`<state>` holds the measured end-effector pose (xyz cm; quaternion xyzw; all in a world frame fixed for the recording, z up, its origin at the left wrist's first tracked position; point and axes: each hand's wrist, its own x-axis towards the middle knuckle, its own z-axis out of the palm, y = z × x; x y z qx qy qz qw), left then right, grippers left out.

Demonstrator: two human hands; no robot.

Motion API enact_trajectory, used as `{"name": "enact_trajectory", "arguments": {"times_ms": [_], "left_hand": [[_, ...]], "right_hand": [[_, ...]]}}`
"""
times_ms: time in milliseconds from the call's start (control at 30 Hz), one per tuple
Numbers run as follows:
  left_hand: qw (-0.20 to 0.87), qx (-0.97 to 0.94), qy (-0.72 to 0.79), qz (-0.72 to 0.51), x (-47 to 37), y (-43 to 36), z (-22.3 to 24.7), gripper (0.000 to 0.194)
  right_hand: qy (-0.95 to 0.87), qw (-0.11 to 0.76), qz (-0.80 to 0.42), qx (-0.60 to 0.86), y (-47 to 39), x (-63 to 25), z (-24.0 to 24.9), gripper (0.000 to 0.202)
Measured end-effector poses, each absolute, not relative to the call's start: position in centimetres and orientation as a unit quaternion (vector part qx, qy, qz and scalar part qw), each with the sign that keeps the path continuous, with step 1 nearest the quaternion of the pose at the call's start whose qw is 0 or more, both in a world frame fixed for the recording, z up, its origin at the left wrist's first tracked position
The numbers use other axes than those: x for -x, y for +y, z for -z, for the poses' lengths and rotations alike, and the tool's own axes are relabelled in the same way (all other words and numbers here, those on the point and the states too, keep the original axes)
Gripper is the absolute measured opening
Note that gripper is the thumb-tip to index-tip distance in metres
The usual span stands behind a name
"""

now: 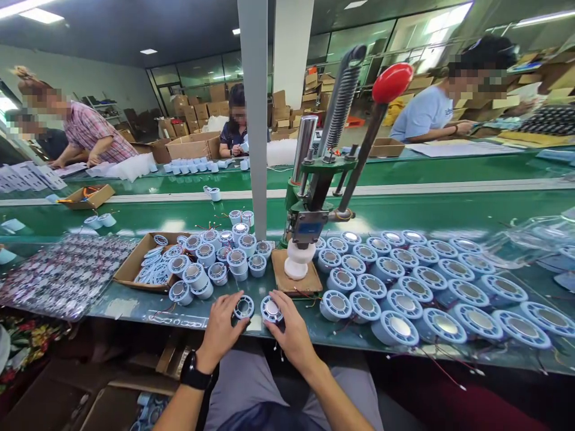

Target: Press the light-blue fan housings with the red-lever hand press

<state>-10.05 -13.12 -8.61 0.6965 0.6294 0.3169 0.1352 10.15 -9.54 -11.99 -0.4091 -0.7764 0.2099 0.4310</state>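
Near the bench's front edge, my left hand [223,326] has its thumb and fingers around a light blue ring [244,307] with an open centre. Just to its right, my right hand [291,329] grips a round light blue part [272,309] with a silver disc in its middle. A small gap separates the two pieces. Behind them stands a hand press [309,221] with a red knob [392,82], its white round tip over a wooden base [281,286].
Many blue round parts [399,326] stand in rows at the right. More parts [194,274] cluster left of the press, beside a cardboard box [123,276] of blue rings. Bagged components [63,272] lie far left. People sit across the green conveyor [202,209].
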Motion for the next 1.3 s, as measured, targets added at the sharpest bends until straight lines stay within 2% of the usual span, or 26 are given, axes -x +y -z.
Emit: {"name": "enact_trajectory", "arguments": {"times_ms": [133, 233, 333, 467, 567, 633, 767, 933, 1167, 1300], "left_hand": [[0.167, -0.652, 0.617, -0.408, 6.2, -12.9, 7.7, 0.073], [0.171, -0.669, 0.601, -0.402, 3.6, -12.8, 7.5, 0.084], [0.175, -0.661, 0.617, -0.391, 2.4, -12.6, 7.4, 0.088], [0.197, -0.639, 0.642, -0.375, 2.2, -12.5, 7.5, 0.076], [0.238, -0.649, 0.620, -0.372, 2.3, -12.6, 8.3, 0.058], [0.275, -0.663, 0.589, -0.372, 2.5, -12.6, 9.0, 0.054], [0.330, -0.673, 0.560, -0.353, 3.4, -12.5, 10.0, 0.056], [0.348, -0.682, 0.539, -0.350, 4.3, -12.3, 9.6, 0.057], [0.345, -0.701, 0.530, -0.329, 4.7, -12.0, 8.3, 0.055], [0.323, -0.709, 0.538, -0.323, 4.5, -12.3, 8.6, 0.054]], "right_hand": [[-0.712, 0.490, -0.221, 0.452, -10.6, -10.1, 12.9, 0.057], [-0.688, 0.523, -0.213, 0.456, -10.6, -9.6, 13.5, 0.058], [-0.677, 0.531, -0.220, 0.459, -10.5, -9.4, 13.7, 0.062], [-0.670, 0.533, -0.234, 0.461, -10.5, -9.5, 13.6, 0.065], [-0.692, 0.521, -0.236, 0.441, -10.4, -9.6, 13.1, 0.052], [-0.714, 0.507, -0.231, 0.423, -10.4, -9.8, 12.9, 0.050], [-0.767, 0.463, -0.174, 0.409, -10.4, -10.3, 13.1, 0.063], [-0.794, 0.435, -0.092, 0.414, -10.6, -10.7, 13.9, 0.076], [-0.792, 0.418, -0.161, 0.415, -10.5, -10.7, 13.6, 0.078], [-0.793, 0.368, -0.213, 0.436, -10.7, -11.4, 13.6, 0.075]]}}
